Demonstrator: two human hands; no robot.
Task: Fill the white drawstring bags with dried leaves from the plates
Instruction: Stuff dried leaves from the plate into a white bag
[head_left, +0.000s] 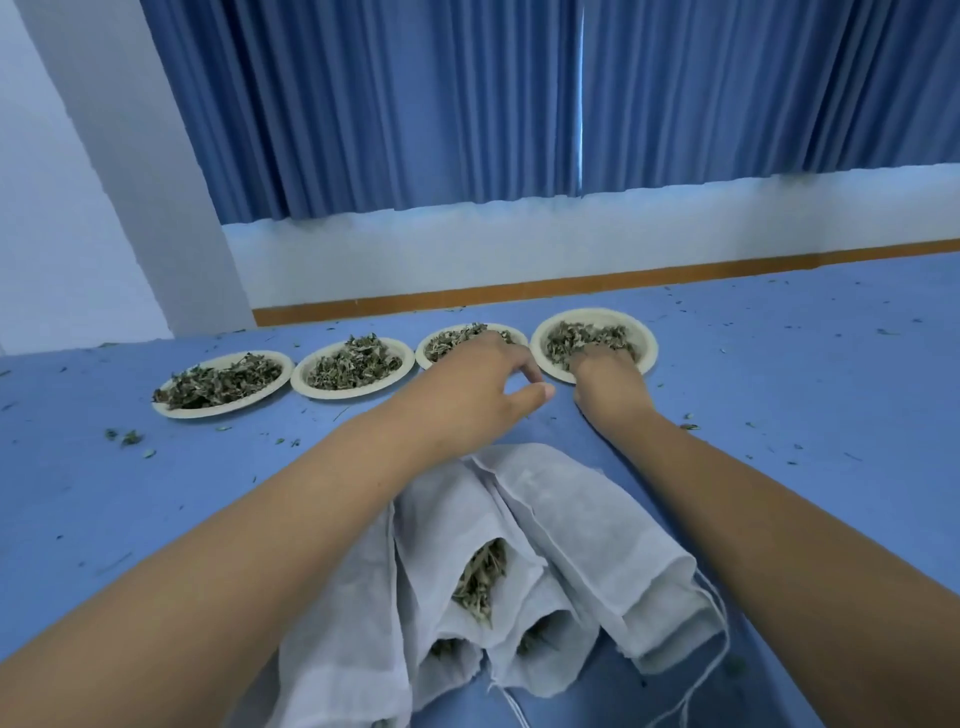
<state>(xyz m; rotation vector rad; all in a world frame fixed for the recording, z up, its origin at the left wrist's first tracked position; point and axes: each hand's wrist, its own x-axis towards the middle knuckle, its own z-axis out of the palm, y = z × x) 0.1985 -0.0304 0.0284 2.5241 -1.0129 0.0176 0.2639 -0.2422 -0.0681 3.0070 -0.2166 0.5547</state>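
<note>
The dried leaves (353, 366) were judged to be very light, brittle and loose. They would crumble if squeezed hard, and pieces would drop from a handful carried through the air; many crumbs (127, 436) were already scattered on the blue table (779, 364). A soft, cupped handful taken from the top of a heap was thought to be the best hold.

The leaves were seen as grey-green, curled and mixed with thin stalks. They were heaped on four pale round plates (647, 343), set in a row at the far side of the table.

The white drawstring bags (587, 514) were laid close together in front of the person, between the forearms, with their mouths turned toward the person. The cloth appeared thin and limp, so a mouth would probably need to be held open at its hem. Leaves (480, 577) were visible inside some open mouths, and thin drawstrings (719, 623) hung out at the right.

The two hands were held apart, on neighbouring plates. The right hand (605, 371) was pushed into the heap on the rightmost plate, its fingers curled around leaves. The left hand (478, 374) was laid over the third plate with its thumb held away; whether leaves were gripped could not be told.
</note>
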